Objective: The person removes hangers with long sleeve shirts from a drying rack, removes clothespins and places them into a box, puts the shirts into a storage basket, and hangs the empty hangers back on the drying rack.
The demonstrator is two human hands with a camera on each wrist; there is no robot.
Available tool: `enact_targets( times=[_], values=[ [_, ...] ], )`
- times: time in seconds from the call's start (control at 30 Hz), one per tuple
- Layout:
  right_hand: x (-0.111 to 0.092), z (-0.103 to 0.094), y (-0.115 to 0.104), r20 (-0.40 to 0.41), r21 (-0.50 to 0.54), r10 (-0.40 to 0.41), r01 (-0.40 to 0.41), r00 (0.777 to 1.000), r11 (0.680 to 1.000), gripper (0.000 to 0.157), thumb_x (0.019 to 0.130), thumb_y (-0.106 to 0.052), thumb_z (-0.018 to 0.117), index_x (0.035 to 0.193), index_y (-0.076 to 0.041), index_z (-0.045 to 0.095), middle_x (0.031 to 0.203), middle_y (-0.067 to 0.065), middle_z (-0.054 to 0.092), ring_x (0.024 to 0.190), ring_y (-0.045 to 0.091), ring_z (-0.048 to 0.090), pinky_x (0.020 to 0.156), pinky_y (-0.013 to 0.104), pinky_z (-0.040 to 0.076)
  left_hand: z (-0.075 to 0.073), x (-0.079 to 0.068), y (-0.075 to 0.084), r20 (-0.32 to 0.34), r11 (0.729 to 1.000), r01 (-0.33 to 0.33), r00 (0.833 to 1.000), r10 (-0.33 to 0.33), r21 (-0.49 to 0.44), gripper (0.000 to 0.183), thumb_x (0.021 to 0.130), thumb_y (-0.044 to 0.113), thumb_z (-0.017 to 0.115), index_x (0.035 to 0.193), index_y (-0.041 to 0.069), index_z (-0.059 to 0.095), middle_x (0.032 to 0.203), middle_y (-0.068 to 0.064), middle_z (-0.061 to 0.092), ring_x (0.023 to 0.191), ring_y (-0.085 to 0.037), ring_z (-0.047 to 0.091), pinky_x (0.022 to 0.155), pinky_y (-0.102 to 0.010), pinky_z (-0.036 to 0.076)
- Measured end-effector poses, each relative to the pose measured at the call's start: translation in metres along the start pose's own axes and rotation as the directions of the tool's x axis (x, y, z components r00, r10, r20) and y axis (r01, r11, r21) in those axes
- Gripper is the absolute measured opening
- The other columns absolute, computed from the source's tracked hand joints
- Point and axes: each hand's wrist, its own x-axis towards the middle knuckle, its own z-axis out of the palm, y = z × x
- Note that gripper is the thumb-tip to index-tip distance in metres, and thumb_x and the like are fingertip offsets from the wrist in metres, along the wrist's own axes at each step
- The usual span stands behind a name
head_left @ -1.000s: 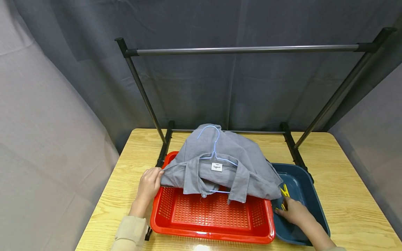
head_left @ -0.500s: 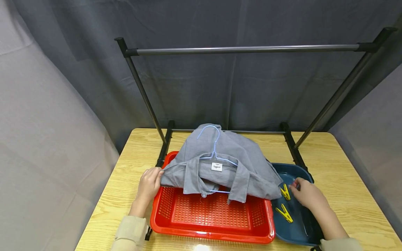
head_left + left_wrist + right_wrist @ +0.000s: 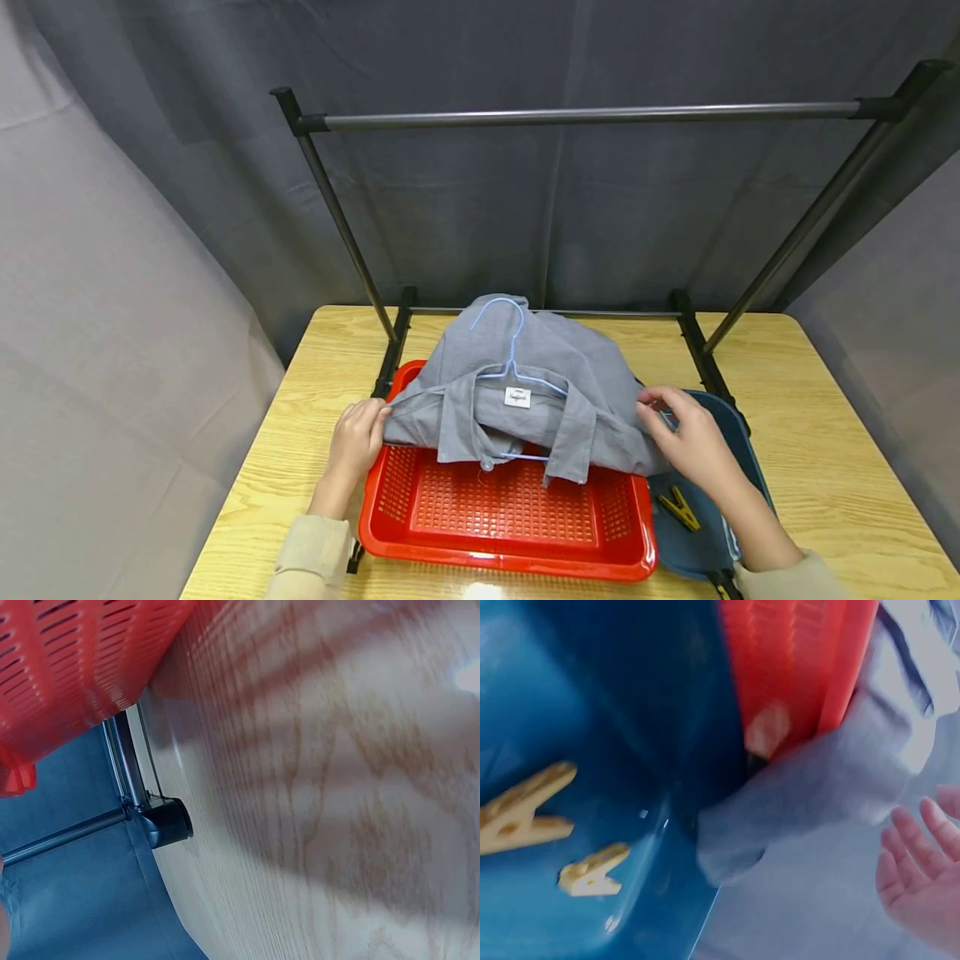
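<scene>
A grey collared shirt point(image 3: 577, 350) lies over the back of a red basket point(image 3: 502, 560), with a light-blue wire hanger point(image 3: 512, 365) inside it and the hook upward past the collar. My left hand point(image 3: 358, 433) pinches the shirt's left shoulder edge by the basket's side; the left wrist view hardly shows this hand. Beside the right shoulder is my right hand point(image 3: 690, 442), thumb and fingers apart; the right wrist view shows its fingers loosely spread with nothing held. Below it, yellow clothespins point(image 3: 525, 810) lie in a blue tray point(image 3: 678, 550).
A dark metal rack stands behind, its top bar point(image 3: 585, 116) high across the view and its black feet on the wooden table point(image 3: 817, 433). The basket overlaps the tray's left side. Grey curtains point(image 3: 480, 208) close off the back and sides.
My right hand has left the clothespins, moved right across the tray, then forward and left to the shirt's right shoulder. The left hand and shirt have stayed put.
</scene>
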Motion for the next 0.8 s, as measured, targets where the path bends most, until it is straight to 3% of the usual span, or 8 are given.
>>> enact_targets(
  times=[0.27, 0.53, 0.8],
  values=[
    [0.006, 0.020, -0.011, 0.105, 0.094, -0.064, 0.054, 0.992, 0.994, 0.014, 0.085, -0.007, 0.063, 0.099, -0.007, 0.065, 0.092, 0.001, 0.063, 0.077, 0.006, 0.055, 0.064, 0.025, 0.049, -0.001, -0.001, 0.000, 0.007, 1.000, 0.012, 1.000, -0.012, 0.004, 0.037, 0.099, 0.027, 0.036, 0.081, 0.001, 0.056, 0.075, -0.009, 0.060, 0.069, -0.029, 0.059, 0.059, -0.036, 0.041],
    [0.003, 0.035, -0.013, 0.023, 0.164, -0.039, 0.035, 0.999, 0.986, 0.010, 0.080, 0.000, 0.066, 0.089, -0.005, 0.066, 0.081, 0.000, 0.062, 0.067, 0.003, 0.052, 0.059, 0.021, 0.046, -0.006, 0.002, 0.003, 0.032, 1.000, 0.023, 0.999, -0.023, -0.014, 0.035, 0.099, 0.028, 0.038, 0.084, 0.003, 0.057, 0.077, -0.008, 0.060, 0.071, -0.027, 0.060, 0.062, -0.036, 0.041],
    [0.005, 0.037, -0.018, 0.036, 0.189, 0.018, -0.025, 0.999, 0.982, 0.007, 0.081, 0.002, 0.064, 0.086, -0.003, 0.064, 0.075, -0.001, 0.058, 0.063, 0.003, 0.049, 0.056, 0.021, 0.043, -0.012, 0.016, 0.011, 0.048, 0.998, -0.003, 0.999, 0.006, -0.058, 0.027, 0.095, 0.023, 0.048, 0.091, 0.001, 0.063, 0.082, -0.008, 0.063, 0.076, -0.025, 0.060, 0.069, -0.038, 0.043]
  ],
)
